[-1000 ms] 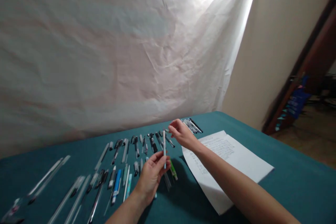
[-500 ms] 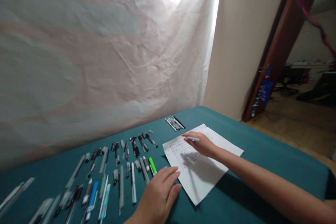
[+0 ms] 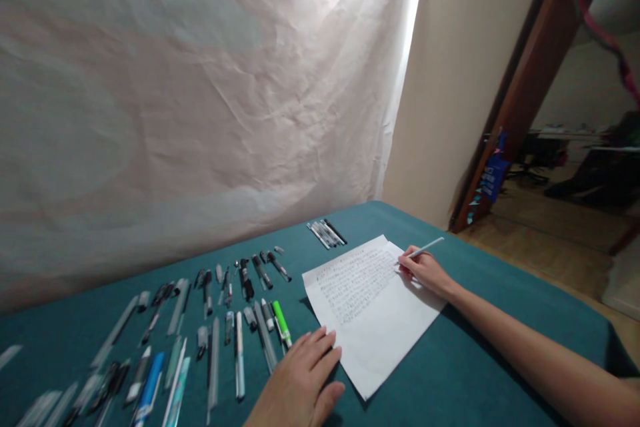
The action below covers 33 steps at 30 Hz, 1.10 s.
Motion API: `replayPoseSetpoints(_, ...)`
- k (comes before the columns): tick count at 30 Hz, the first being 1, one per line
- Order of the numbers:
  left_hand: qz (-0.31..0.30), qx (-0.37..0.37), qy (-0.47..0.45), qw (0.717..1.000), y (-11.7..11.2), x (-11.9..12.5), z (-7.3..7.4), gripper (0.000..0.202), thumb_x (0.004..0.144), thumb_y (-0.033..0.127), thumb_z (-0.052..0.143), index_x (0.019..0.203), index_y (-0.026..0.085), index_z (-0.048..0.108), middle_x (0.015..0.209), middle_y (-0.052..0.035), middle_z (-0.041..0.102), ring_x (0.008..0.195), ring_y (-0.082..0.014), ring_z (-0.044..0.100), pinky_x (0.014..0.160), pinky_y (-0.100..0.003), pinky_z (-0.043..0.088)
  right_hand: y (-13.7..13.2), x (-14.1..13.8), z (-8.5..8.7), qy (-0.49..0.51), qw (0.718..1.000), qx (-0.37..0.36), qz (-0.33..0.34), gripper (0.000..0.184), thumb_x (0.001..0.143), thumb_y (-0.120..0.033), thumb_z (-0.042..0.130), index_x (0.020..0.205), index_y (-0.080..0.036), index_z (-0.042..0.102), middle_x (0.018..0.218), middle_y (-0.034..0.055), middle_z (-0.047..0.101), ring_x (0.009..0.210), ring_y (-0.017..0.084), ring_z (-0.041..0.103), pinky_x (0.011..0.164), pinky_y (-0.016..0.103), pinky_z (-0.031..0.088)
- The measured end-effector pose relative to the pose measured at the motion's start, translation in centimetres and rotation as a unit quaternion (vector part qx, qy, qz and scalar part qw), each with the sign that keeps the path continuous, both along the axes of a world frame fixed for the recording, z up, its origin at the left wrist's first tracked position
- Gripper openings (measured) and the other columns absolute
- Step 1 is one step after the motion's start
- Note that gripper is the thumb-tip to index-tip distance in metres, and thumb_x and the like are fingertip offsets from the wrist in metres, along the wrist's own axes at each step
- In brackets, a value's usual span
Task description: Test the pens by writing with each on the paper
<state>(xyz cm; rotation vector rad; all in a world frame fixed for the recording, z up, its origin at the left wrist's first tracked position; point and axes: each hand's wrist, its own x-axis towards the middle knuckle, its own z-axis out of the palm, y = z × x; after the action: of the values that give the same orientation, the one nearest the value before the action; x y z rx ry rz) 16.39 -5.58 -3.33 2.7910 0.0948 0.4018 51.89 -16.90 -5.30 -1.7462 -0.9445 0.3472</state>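
Note:
A sheet of white paper (image 3: 380, 347) with rows of small handwriting lies on the table, slightly raised at its left edge. My right hand (image 3: 424, 272) is closed round a slim pale pen (image 3: 427, 247), its tip down at the right part of the writing. The pen's back end slants up to the right. My left hand (image 3: 304, 377) lies open at the paper's lower left edge, fingertips touching or just over it. Close to its fingers is a bright green highlighter (image 3: 281, 322) among the pens.
Many pens and caps lie in rows on the left, among them a blue pen (image 3: 150, 383). Behind the paper sits a small group of pens (image 3: 326, 233). A dark green cloth (image 3: 480, 273) covers the table, with a pale hanging sheet (image 3: 225, 113) behind it.
My right hand has moved right across the paper, and the pen now points down at the page. The left hand stays by the paper's edge. The view has shifted slightly.

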Motion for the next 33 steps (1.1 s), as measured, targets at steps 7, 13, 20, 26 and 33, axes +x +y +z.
replayPoseSetpoints(7, -0.022, -0.012, -0.013, 1.000, 0.8, 0.1, -1.3, 0.043, 0.084, 0.034, 0.047, 0.127, 0.029, 0.045, 0.132, -0.0049, 0.045, 0.119, -0.0240, 0.044, 0.101, -0.040, 0.033, -0.8, 0.8, -0.4, -0.036, 0.999, -0.006, 0.010, 0.018, 0.074, -0.035, 0.051, 0.069, -0.018, 0.049, 0.052, -0.0012, 0.055, 0.045, 0.010, 0.047, 0.045, 0.023, 0.035)
replayPoseSetpoints(13, -0.002, -0.019, 0.004, 1.000, 0.2, 0.0, -0.3, 0.040, 0.085, 0.033, 0.046, 0.125, 0.028, 0.047, 0.132, -0.0052, 0.046, 0.119, -0.0235, 0.044, 0.102, -0.040, 0.032, -1.0, 0.9, -0.6, -0.083, 0.996, -0.032, -0.024, 0.018, 0.072, -0.034, 0.050, 0.063, -0.019, 0.048, 0.048, -0.0025, 0.054, 0.042, 0.010, 0.045, 0.043, 0.022, 0.034)
replayPoseSetpoints(20, 0.011, -0.031, 0.014, 0.999, -0.3, 0.1, 0.2, 0.039, 0.085, 0.035, 0.045, 0.123, 0.028, 0.049, 0.132, -0.0049, 0.046, 0.119, -0.0241, 0.043, 0.101, -0.042, 0.033, -0.9, 1.0, -0.9, -0.121, 0.991, -0.049, -0.031, 0.015, 0.072, -0.031, 0.049, 0.064, -0.019, 0.048, 0.049, -0.0025, 0.054, 0.043, 0.010, 0.046, 0.044, 0.022, 0.034)
replayPoseSetpoints(26, 0.012, -0.048, -0.009, 0.999, -0.3, 0.0, 0.2, 0.038, 0.085, 0.034, 0.046, 0.123, 0.029, 0.049, 0.131, -0.0043, 0.047, 0.118, -0.0231, 0.044, 0.102, -0.040, 0.032, -0.9, 1.0, -0.6, -0.138, 0.989, -0.049, -0.015, 0.009, 0.068, -0.025, 0.049, 0.062, -0.019, 0.048, 0.047, -0.0038, 0.052, 0.043, 0.010, 0.044, 0.044, 0.022, 0.033)
replayPoseSetpoints(33, 0.009, -0.042, 0.000, 0.999, -0.3, -0.1, 0.2, 0.039, 0.085, 0.034, 0.046, 0.124, 0.029, 0.048, 0.132, -0.0049, 0.046, 0.119, -0.0234, 0.044, 0.102, -0.041, 0.032, -0.9, 1.2, -0.9, -0.125, 0.991, -0.048, -0.022, 0.011, 0.068, -0.027, 0.049, 0.062, -0.019, 0.049, 0.048, -0.0029, 0.053, 0.042, 0.010, 0.044, 0.044, 0.022, 0.032)
